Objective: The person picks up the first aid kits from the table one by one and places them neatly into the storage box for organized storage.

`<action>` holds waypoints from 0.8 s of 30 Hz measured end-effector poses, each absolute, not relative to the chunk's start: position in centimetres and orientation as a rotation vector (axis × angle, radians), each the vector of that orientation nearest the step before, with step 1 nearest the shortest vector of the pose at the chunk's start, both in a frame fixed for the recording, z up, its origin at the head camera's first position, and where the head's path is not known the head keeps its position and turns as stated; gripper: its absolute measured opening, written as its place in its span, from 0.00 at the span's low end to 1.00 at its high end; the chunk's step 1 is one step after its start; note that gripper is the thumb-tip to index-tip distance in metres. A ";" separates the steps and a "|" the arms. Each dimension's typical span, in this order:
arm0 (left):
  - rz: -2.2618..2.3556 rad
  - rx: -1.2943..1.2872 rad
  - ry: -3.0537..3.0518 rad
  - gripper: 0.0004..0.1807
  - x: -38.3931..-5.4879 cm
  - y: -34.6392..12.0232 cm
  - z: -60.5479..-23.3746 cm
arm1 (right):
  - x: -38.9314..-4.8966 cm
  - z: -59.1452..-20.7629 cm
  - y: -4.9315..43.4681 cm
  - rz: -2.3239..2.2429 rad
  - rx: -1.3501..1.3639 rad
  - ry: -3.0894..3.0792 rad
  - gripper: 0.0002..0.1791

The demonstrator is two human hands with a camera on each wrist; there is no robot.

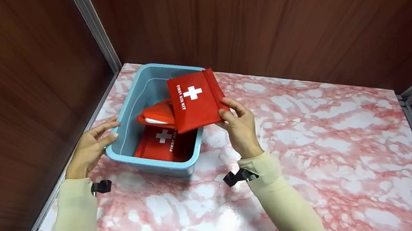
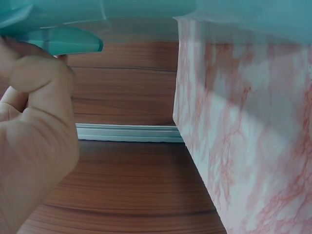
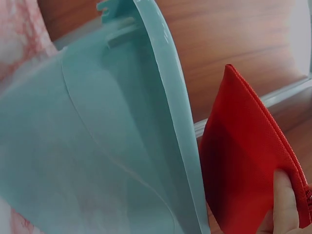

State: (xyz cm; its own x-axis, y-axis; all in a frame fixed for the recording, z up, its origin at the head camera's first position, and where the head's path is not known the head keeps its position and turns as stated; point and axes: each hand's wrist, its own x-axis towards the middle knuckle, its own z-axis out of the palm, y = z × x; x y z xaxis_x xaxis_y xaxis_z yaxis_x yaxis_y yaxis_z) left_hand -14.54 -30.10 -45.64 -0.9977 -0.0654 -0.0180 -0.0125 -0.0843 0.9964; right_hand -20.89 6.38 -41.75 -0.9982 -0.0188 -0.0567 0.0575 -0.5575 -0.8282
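Note:
A red first aid pouch with a white cross is pinched at its right edge by my right hand. The pouch hangs tilted over the right side of a blue plastic bin. In the right wrist view, fingers press the underside of the red pouch beside the bin's rim. My left hand grips the bin's left rim, and in the left wrist view this hand curls at the rim. Inside the bin lie an orange folded item with a white strip and another red first aid pouch, partly hidden.
The bin stands on a red-and-white marbled table, toward its left end. Dark wooden panels rise behind and at the left, joined by a metal corner strip. A black wrist strap sits over the right sleeve.

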 end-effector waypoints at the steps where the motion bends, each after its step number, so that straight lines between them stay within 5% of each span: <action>1: -2.291 0.088 -2.092 0.20 -14.5 -30.1 -45.7 | -20.9 -41.8 6.2 -2.729 0.064 1.457 0.21; 24: -2.319 0.095 -2.078 0.20 -14.5 -30.2 -45.7 | -19.8 -42.2 3.0 -2.660 0.024 1.485 0.20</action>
State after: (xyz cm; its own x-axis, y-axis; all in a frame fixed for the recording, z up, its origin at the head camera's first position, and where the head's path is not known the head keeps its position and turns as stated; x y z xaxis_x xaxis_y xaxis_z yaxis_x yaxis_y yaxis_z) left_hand -14.53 -30.22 -45.73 -0.9978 -0.0608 -0.0275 -0.0207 -0.1100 0.9937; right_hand -19.81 2.97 -42.15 -0.9953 -0.0754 -0.0600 0.0906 -0.5215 -0.8484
